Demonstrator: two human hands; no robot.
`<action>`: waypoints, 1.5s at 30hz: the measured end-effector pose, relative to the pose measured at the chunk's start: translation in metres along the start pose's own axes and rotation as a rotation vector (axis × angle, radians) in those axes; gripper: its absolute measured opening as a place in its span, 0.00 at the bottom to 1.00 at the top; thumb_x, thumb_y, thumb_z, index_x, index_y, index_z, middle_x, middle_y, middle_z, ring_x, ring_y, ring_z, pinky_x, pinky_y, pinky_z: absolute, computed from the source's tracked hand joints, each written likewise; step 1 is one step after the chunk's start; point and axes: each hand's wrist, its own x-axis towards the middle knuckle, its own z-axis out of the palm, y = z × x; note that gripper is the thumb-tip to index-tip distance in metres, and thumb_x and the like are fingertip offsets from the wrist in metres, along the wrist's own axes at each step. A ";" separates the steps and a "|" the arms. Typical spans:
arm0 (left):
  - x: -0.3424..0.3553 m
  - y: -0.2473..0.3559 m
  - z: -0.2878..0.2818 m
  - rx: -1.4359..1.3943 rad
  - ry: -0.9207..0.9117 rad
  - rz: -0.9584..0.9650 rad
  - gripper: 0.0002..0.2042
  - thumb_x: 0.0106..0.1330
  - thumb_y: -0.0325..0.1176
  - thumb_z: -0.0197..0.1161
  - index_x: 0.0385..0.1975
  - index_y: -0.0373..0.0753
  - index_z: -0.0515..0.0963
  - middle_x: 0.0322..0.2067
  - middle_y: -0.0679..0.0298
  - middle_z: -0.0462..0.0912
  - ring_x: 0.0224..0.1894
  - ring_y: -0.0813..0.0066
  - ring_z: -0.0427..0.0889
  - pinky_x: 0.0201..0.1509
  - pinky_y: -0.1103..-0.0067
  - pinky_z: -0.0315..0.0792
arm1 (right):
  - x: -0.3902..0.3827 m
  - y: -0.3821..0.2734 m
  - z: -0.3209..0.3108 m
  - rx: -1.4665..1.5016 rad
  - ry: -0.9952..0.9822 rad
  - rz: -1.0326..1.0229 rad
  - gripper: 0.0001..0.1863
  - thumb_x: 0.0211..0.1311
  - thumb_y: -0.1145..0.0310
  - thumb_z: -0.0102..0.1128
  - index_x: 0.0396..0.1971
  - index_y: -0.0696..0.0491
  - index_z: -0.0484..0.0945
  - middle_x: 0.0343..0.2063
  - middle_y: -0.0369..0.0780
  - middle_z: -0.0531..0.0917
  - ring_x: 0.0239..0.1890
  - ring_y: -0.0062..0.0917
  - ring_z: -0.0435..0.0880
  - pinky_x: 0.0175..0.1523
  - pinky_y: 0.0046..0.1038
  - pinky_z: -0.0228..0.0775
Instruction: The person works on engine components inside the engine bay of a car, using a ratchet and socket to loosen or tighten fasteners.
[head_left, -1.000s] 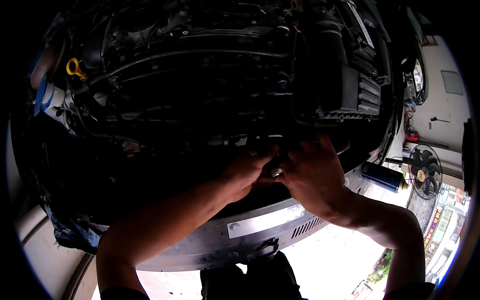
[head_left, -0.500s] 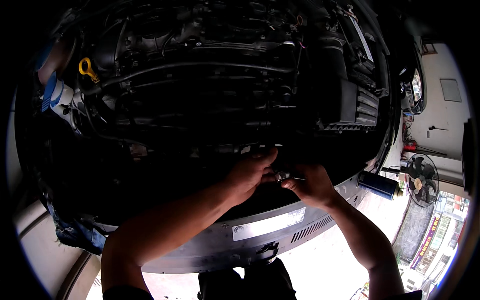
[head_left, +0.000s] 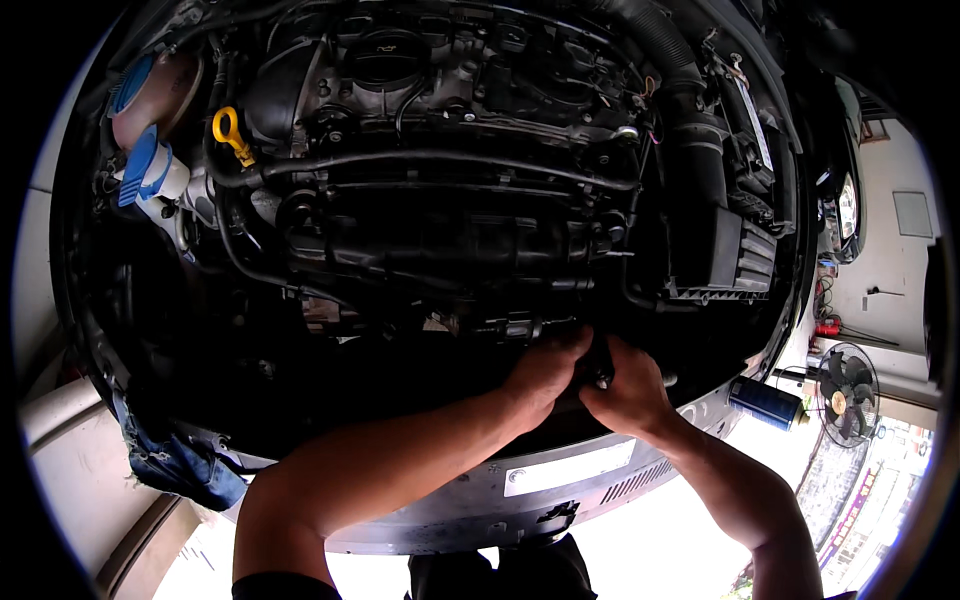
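Both of my hands are low in an open car engine bay, just behind the grey front crossmember. My left hand is closed, thumb uppermost, with its fingertips lost in shadow. Close beside it, my right hand is curled around a small dark part with a shiny metal bit near the thumb. The part's kind is too dark to make out, and whether my left fingers grip it too is hidden. Beyond my hands lies the black engine.
A yellow dipstick handle and a blue-capped filler neck stand at left. The black air filter box is at right. A dark spray can lies on the crossmember's right end, near a fan. Blue denim cloth hangs at front left.
The view has shifted and the engine bay looks brighter. My hands remain close together; the shiny piece between them shows less, and a dark part now shows upright there.
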 end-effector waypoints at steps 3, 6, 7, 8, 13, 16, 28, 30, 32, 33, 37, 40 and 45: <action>0.004 -0.008 0.003 0.001 0.010 0.030 0.11 0.70 0.40 0.54 0.44 0.41 0.76 0.39 0.67 0.79 0.46 0.79 0.73 0.54 0.78 0.66 | -0.001 0.001 -0.001 0.045 -0.043 0.078 0.21 0.40 0.74 0.58 0.41 0.58 0.73 0.20 0.44 0.80 0.24 0.38 0.82 0.31 0.35 0.73; 0.010 -0.012 0.000 -0.001 0.032 0.010 0.11 0.71 0.40 0.53 0.44 0.41 0.76 0.39 0.67 0.79 0.46 0.79 0.73 0.55 0.77 0.66 | 0.003 -0.018 -0.007 -0.762 -0.250 0.036 0.36 0.39 0.71 0.63 0.54 0.65 0.67 0.19 0.42 0.81 0.21 0.33 0.83 0.26 0.32 0.74; 0.012 -0.013 -0.002 -0.007 0.034 -0.020 0.12 0.71 0.40 0.52 0.44 0.41 0.76 0.40 0.67 0.78 0.46 0.78 0.73 0.55 0.76 0.65 | 0.007 -0.022 -0.005 -0.932 -0.258 -0.079 0.42 0.37 0.68 0.66 0.57 0.71 0.62 0.16 0.41 0.81 0.17 0.29 0.82 0.21 0.30 0.72; 0.012 -0.012 -0.001 -0.008 0.030 -0.018 0.12 0.71 0.40 0.52 0.44 0.41 0.76 0.40 0.67 0.78 0.46 0.78 0.73 0.55 0.76 0.65 | 0.008 -0.023 -0.006 -0.936 -0.256 -0.078 0.42 0.37 0.68 0.66 0.57 0.71 0.62 0.16 0.41 0.81 0.17 0.29 0.82 0.21 0.30 0.72; 0.004 -0.006 0.002 -0.242 0.005 -0.093 0.13 0.73 0.39 0.48 0.50 0.41 0.71 0.45 0.66 0.75 0.47 0.74 0.74 0.57 0.72 0.66 | 0.006 -0.002 -0.003 -0.275 -0.101 0.020 0.37 0.39 0.75 0.59 0.58 0.62 0.65 0.21 0.41 0.82 0.22 0.29 0.82 0.30 0.24 0.74; 0.000 -0.002 0.001 -0.265 -0.046 -0.060 0.13 0.73 0.38 0.47 0.51 0.39 0.70 0.45 0.64 0.75 0.49 0.74 0.74 0.59 0.73 0.67 | 0.004 0.003 0.012 0.386 0.025 -0.024 0.39 0.37 0.82 0.51 0.60 0.61 0.63 0.26 0.35 0.80 0.29 0.16 0.77 0.34 0.16 0.68; 0.013 -0.010 -0.003 -0.312 -0.065 0.005 0.10 0.70 0.35 0.54 0.46 0.40 0.75 0.43 0.66 0.78 0.44 0.76 0.76 0.54 0.74 0.70 | 0.024 -0.026 -0.034 -0.773 -0.432 -0.217 0.42 0.45 0.67 0.58 0.61 0.72 0.55 0.10 0.42 0.77 0.12 0.35 0.78 0.21 0.34 0.71; 0.010 -0.011 -0.004 -0.314 0.015 -0.045 0.10 0.70 0.35 0.54 0.45 0.39 0.75 0.42 0.64 0.78 0.45 0.74 0.77 0.56 0.72 0.70 | 0.023 -0.025 -0.032 -0.683 -0.524 0.003 0.44 0.42 0.69 0.59 0.63 0.68 0.53 0.13 0.45 0.79 0.16 0.39 0.80 0.25 0.36 0.74; 0.008 -0.009 -0.007 -0.315 0.016 -0.054 0.10 0.69 0.35 0.56 0.45 0.39 0.75 0.41 0.64 0.77 0.44 0.72 0.77 0.55 0.71 0.71 | 0.010 0.005 -0.006 -0.306 -0.204 -0.025 0.48 0.40 0.67 0.62 0.64 0.64 0.52 0.15 0.46 0.80 0.16 0.39 0.80 0.25 0.37 0.75; 0.009 -0.012 -0.005 -0.327 0.043 -0.068 0.09 0.68 0.34 0.57 0.44 0.39 0.75 0.41 0.64 0.77 0.44 0.72 0.77 0.55 0.71 0.72 | 0.007 0.012 0.001 -0.197 -0.129 -0.025 0.48 0.36 0.70 0.63 0.64 0.62 0.53 0.14 0.45 0.79 0.17 0.35 0.81 0.27 0.31 0.76; 0.010 -0.011 -0.003 -0.313 0.121 -0.058 0.09 0.64 0.30 0.62 0.42 0.37 0.77 0.42 0.62 0.78 0.46 0.71 0.77 0.54 0.71 0.73 | 0.005 0.023 0.006 0.124 -0.156 0.087 0.46 0.37 0.75 0.60 0.63 0.65 0.54 0.14 0.41 0.78 0.18 0.23 0.82 0.26 0.21 0.73; 0.010 -0.011 -0.001 -0.273 0.150 -0.055 0.11 0.63 0.32 0.63 0.43 0.37 0.77 0.42 0.62 0.79 0.46 0.71 0.77 0.56 0.72 0.72 | 0.003 0.031 0.008 0.128 -0.092 -0.047 0.46 0.37 0.74 0.61 0.62 0.67 0.54 0.14 0.41 0.78 0.17 0.24 0.81 0.26 0.22 0.73; 0.011 -0.009 -0.001 -0.146 0.094 -0.055 0.10 0.65 0.35 0.63 0.43 0.42 0.75 0.42 0.70 0.77 0.45 0.81 0.74 0.48 0.78 0.70 | 0.002 0.010 0.003 -0.431 0.003 -0.164 0.42 0.42 0.67 0.64 0.60 0.66 0.60 0.10 0.44 0.76 0.11 0.37 0.77 0.20 0.34 0.71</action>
